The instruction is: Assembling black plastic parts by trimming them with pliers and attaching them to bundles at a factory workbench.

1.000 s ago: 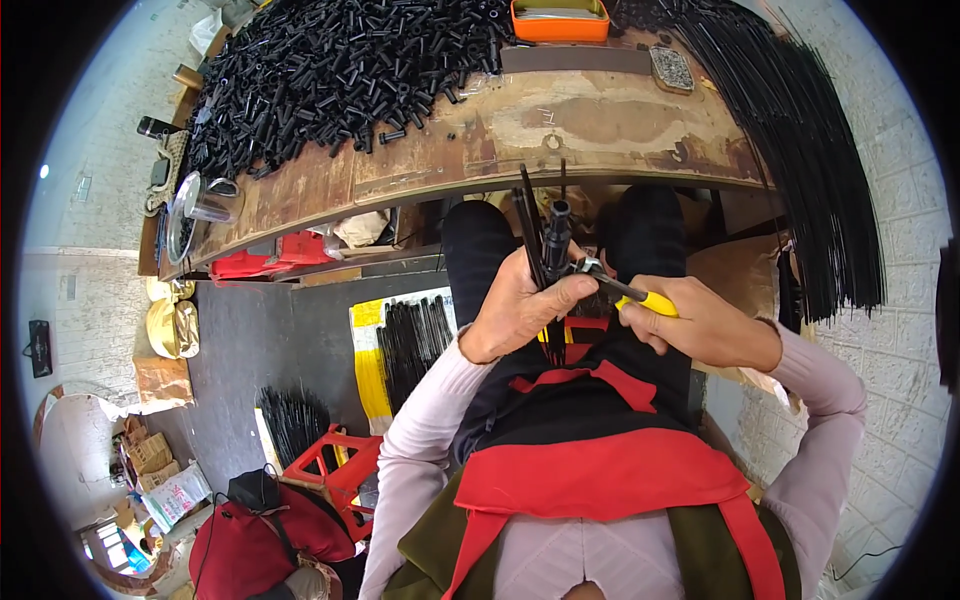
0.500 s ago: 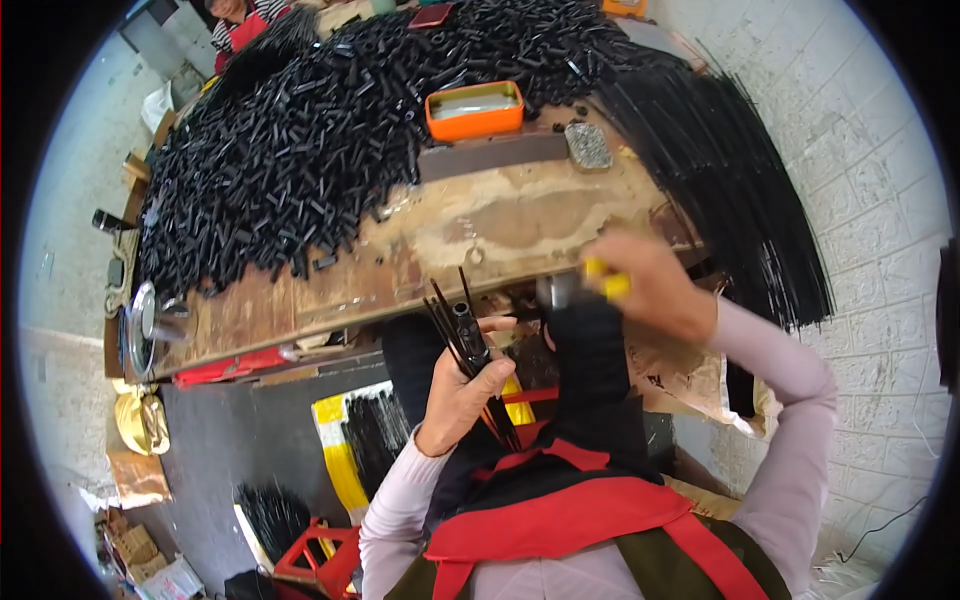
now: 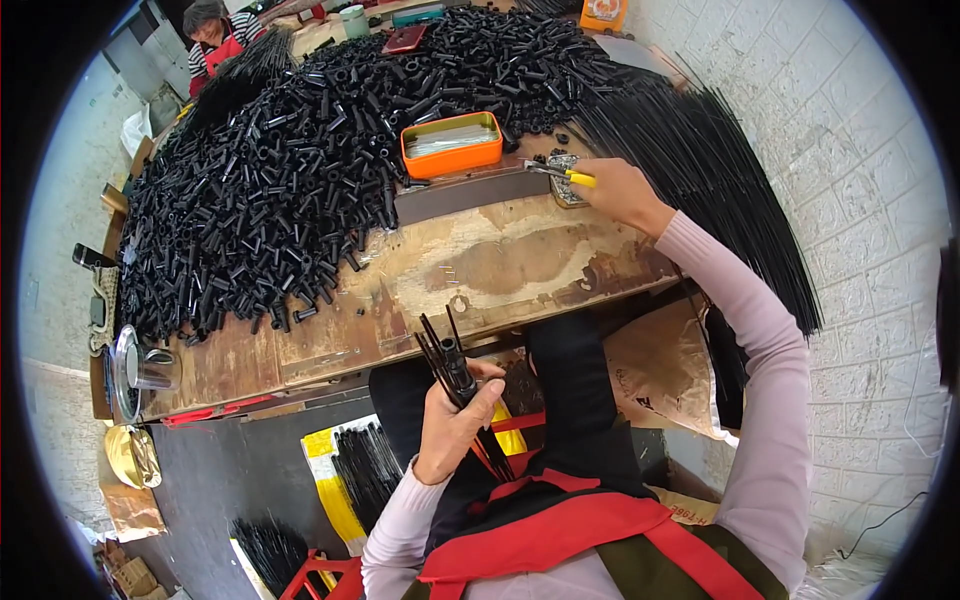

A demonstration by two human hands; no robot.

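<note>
Over my lap, my left hand [image 3: 452,428] is closed around a black tubular piece [image 3: 450,352] and several thin black rods [image 3: 430,338], their tips pointing toward the bench. My right hand [image 3: 622,190] reaches over the bench top and grips pliers with yellow handles [image 3: 578,179]. The jaws point left, toward the orange tin. Just under the pliers and right fingers lies a shallow container of small silvery pieces [image 3: 565,195], partly covered by that hand. Whether the jaws pinch a piece is too small to tell.
A heap of short black tubes [image 3: 250,200] covers the bench's left and back. An orange tin [image 3: 455,165] stands behind a dark flat bar [image 3: 470,196]. Long black rods [image 3: 720,170] hang over the right side. A person in a red apron [image 3: 225,45] sits at far left.
My right hand has moved from above my lap, up and away, to the container of silvery pieces, with the pliers. The left hand still grips the rods and tube. The view has shifted slightly.
</note>
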